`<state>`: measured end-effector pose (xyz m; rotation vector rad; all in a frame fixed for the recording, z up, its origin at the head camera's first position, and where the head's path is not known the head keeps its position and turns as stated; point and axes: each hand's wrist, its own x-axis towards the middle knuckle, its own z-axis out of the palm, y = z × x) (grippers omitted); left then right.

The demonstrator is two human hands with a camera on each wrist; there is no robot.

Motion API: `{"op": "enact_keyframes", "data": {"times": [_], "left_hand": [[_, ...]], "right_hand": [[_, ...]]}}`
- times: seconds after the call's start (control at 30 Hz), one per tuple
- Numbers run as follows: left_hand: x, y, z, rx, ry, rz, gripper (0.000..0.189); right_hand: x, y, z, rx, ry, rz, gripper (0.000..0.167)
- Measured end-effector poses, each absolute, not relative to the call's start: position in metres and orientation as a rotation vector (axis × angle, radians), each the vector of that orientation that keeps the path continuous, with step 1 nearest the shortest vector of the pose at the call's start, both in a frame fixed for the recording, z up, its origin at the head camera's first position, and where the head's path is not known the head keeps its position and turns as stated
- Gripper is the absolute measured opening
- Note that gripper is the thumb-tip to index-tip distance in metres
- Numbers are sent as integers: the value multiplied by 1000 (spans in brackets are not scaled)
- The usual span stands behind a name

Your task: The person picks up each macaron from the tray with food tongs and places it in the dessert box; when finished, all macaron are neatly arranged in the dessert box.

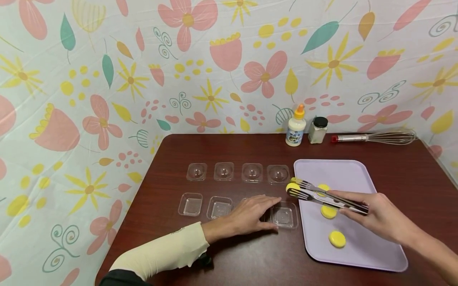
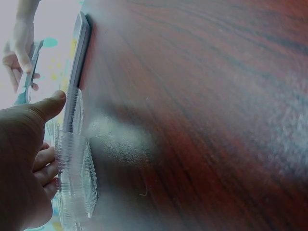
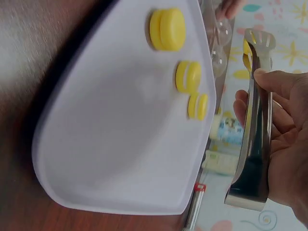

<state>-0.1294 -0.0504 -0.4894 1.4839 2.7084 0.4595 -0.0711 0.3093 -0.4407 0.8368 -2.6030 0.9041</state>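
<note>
My right hand (image 1: 383, 216) grips metal food tongs (image 1: 336, 200), their fork-like ends pinching a yellow macaron (image 1: 292, 187). That macaron is held over the left edge of the lilac tray (image 1: 358, 246). On the tray lie three more yellow macarons, the nearest macaron (image 1: 337, 239) apart from the other two. My left hand (image 1: 250, 216) reaches over the row of clear plastic containers, fingers extended, thumb apart. Its fingertips are right at the left side of the rightmost container (image 1: 284, 215). It partly covers the container to the left of that one.
Behind the containers runs a row of clear domed lids (image 1: 224, 171). At the back stand a squeeze bottle (image 1: 295, 129) with an orange tip and a black-capped jar (image 1: 318, 130). A whisk (image 1: 375, 137) lies against the floral cloth (image 1: 229, 79).
</note>
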Motion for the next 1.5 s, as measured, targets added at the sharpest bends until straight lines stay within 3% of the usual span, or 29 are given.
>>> {"op": "enact_keyframes", "data": {"times": [0.63, 1.5], "left_hand": [[-129, -50, -489, 1459, 2704, 457, 90], [-128, -50, -488, 1452, 2703, 453, 90]], "right_hand": [[-46, 286, -454, 1000, -2653, 920, 70], [-47, 270, -444, 1017, -2723, 835, 66]]}}
